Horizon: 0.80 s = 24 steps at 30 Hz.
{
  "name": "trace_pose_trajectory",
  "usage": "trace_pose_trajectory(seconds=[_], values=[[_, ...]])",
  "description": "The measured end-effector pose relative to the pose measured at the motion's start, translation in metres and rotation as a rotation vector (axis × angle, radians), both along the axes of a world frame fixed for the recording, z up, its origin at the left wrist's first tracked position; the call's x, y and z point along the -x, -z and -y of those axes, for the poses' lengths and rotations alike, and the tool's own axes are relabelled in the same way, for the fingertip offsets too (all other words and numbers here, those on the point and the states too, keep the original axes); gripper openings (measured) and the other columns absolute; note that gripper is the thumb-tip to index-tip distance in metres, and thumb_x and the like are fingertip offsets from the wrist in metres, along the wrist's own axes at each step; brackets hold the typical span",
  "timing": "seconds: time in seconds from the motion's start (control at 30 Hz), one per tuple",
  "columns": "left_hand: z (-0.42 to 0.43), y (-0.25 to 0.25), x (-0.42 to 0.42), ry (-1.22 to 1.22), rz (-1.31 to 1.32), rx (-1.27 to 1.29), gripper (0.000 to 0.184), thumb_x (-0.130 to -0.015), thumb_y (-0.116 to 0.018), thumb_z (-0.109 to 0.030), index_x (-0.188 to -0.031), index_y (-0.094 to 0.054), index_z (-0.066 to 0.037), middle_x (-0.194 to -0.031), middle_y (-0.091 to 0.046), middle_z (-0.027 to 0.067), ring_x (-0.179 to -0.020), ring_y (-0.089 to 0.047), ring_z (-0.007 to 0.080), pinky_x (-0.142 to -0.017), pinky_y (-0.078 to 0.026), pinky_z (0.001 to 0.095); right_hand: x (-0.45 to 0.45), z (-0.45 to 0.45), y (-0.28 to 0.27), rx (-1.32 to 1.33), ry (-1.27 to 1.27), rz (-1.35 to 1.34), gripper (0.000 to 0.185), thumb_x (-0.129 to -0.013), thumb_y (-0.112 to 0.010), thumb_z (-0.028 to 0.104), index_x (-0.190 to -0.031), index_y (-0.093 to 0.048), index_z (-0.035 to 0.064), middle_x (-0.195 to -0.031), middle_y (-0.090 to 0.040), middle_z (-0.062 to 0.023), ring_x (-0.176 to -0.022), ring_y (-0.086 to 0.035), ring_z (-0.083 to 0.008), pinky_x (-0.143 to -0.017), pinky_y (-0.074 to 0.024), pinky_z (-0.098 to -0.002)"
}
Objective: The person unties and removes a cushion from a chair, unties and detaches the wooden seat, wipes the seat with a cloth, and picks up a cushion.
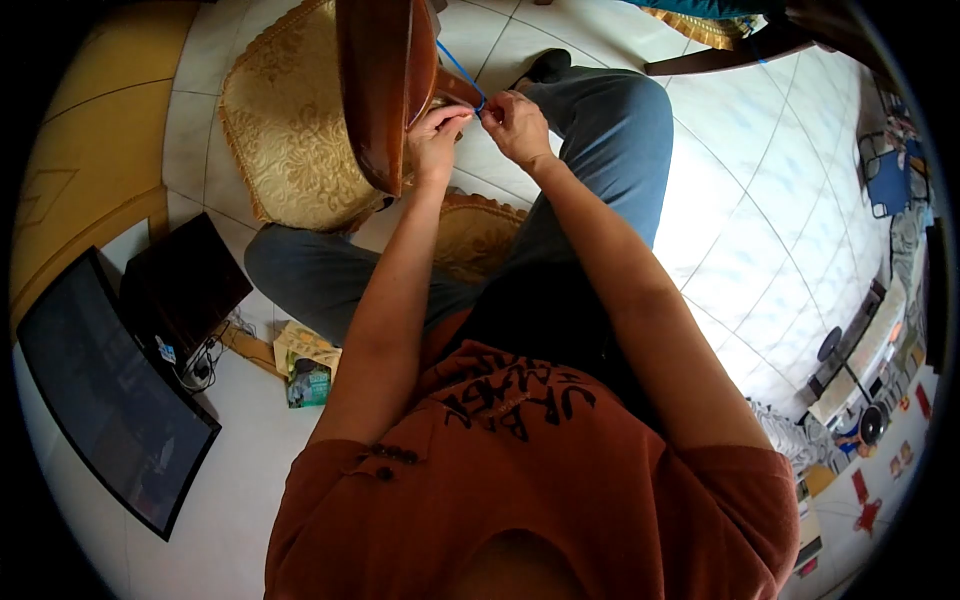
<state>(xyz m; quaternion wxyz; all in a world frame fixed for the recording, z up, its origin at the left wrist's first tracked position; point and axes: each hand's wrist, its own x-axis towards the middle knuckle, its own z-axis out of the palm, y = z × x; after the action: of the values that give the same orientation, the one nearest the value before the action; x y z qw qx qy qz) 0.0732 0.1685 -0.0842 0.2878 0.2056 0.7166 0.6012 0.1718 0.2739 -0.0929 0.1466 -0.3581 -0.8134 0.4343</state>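
Note:
My right hand [517, 125] is closed, its fingers pinching a thin blue cord [461, 69] that runs up and left behind brown wood. Close beside it, my left hand [434, 145] has its thumb and fingers pressed together at the cord's lower end, where the two hands nearly meet. The fingertips partly hide the cord there. A glossy brown wooden chair part [378, 90] stands upright against my left hand. Behind it lies a gold patterned seat cushion [285, 130] with a ruffled edge.
Another gold cushion [475, 235] shows between my legs in jeans [615, 130]. A flat screen [105, 390] and a dark box [187, 270] are at left, near a green printed packet [308, 382]. A curved wooden chair piece [725, 55] is at upper right, over the tiled floor [750, 240].

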Motion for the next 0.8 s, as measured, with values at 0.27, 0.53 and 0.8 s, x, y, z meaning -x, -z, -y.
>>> trace_pose_trajectory(seconds=[0.27,0.53,0.8], values=[[-0.003,-0.002,-0.003,-0.082,0.157,0.0,0.013,-0.077,-0.064,0.004,-0.089,-0.068,0.003,-0.09,-0.068,0.0073,-0.082,-0.061,0.0125,-0.076,-0.047,0.0236,-0.002,0.005,-0.003,-0.073,-0.031,0.009,0.016,-0.076,-0.063,0.02,-0.084,-0.062,0.007,-0.085,-0.061,-0.011,-0.079,-0.06,-0.0324,-0.066,-0.0486,-0.0421],[-0.003,0.002,-0.004,0.017,-0.105,0.011,0.01,-0.078,-0.062,0.004,-0.087,-0.066,0.003,-0.084,-0.066,0.0059,-0.077,-0.059,0.0126,-0.075,-0.046,0.0239,-0.002,0.006,-0.008,-0.053,0.005,0.02,0.015,-0.075,-0.062,0.019,-0.083,-0.062,0.0072,-0.086,-0.061,-0.0109,-0.078,-0.061,-0.0316,-0.067,-0.0486,-0.0409],[-0.002,-0.003,-0.005,0.051,-0.267,0.114,0.011,-0.079,-0.06,0.003,-0.088,-0.066,0.0,-0.085,-0.066,0.0025,-0.078,-0.058,0.0119,-0.073,-0.045,0.0248,0.002,0.005,0.009,0.339,0.12,-0.082,0.014,-0.077,-0.062,0.018,-0.084,-0.064,0.0064,-0.079,-0.065,-0.0114,-0.072,-0.063,-0.0273,-0.067,-0.0494,-0.0344]])
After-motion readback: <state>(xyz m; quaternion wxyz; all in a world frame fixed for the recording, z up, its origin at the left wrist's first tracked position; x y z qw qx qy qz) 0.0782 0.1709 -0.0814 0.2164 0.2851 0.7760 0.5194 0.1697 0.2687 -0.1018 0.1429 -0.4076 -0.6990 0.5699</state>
